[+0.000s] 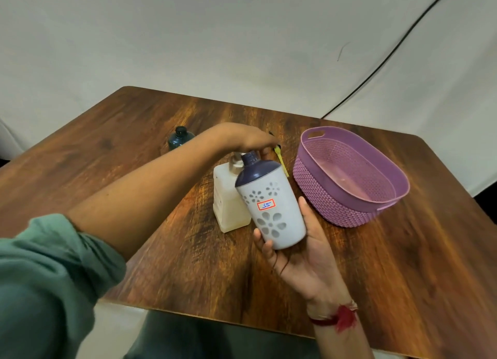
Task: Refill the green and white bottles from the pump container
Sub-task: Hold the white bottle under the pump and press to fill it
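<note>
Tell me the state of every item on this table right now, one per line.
White bottle: tilted, held by right hand, neck at the pump.
Pump container: upright, left hand gripping its pump head.
Green bottle: upright, far left.
Purple basket: upright on the table.

The white bottle (271, 216) and the left hand (247, 137) hide the pump container (228, 210) top. A yellow thing (278, 157) beyond the bottle is mostly covered.

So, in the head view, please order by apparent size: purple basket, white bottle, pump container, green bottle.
1. purple basket
2-3. white bottle and pump container: similar; the white one is nearer and covers part of the container, so unranked
4. green bottle, smallest, though farthest away
</note>
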